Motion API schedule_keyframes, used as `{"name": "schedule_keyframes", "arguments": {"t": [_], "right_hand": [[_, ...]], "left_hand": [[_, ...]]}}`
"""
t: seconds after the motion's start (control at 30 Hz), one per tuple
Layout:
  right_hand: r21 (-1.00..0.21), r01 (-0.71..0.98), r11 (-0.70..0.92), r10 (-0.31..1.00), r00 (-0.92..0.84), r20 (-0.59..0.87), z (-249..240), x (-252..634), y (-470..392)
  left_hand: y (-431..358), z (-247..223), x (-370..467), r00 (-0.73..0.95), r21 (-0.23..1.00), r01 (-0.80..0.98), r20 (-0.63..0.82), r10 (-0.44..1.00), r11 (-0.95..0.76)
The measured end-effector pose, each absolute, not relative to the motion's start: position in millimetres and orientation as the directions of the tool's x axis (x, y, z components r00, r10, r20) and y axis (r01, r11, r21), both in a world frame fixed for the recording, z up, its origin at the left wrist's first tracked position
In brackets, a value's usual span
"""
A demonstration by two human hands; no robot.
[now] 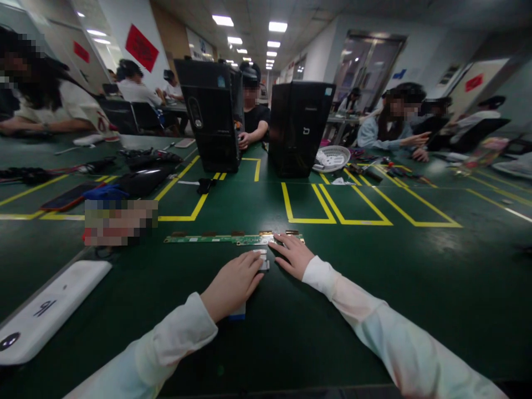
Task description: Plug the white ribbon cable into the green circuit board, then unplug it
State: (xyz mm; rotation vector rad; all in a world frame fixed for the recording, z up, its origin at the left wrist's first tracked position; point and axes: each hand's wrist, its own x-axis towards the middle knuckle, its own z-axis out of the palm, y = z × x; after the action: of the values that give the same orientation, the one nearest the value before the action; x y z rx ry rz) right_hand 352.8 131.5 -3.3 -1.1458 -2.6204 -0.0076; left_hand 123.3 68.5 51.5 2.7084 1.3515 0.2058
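A long, narrow green circuit board lies across the green table. My right hand rests at the board's right end, its fingers spread over it. Just below the board, my left hand has its fingers together on a small white connector piece. A flat strip with a blue end shows from beneath my left hand; the palm hides the part between.
Two black computer towers stand behind the board, with a person beyond. A white device lies left. Cables and a phone are at back left, a white basket at back right.
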Motion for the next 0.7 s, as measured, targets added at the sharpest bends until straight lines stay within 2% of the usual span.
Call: {"name": "schedule_keyframes", "arguments": {"t": [0.3, 0.7], "right_hand": [[-0.142, 0.722, 0.677, 0.725, -0.623, 0.293, -4, 353, 129], [-0.127, 0.716, 0.686, 0.717, -0.636, 0.285, 2, 353, 127]], "left_hand": [[68, 38, 134, 0.535, 0.182, 0.811, 0.151, 0.831, -0.555], [68, 38, 133, 0.528, 0.206, 0.809, 0.159, 0.834, -0.551]]}}
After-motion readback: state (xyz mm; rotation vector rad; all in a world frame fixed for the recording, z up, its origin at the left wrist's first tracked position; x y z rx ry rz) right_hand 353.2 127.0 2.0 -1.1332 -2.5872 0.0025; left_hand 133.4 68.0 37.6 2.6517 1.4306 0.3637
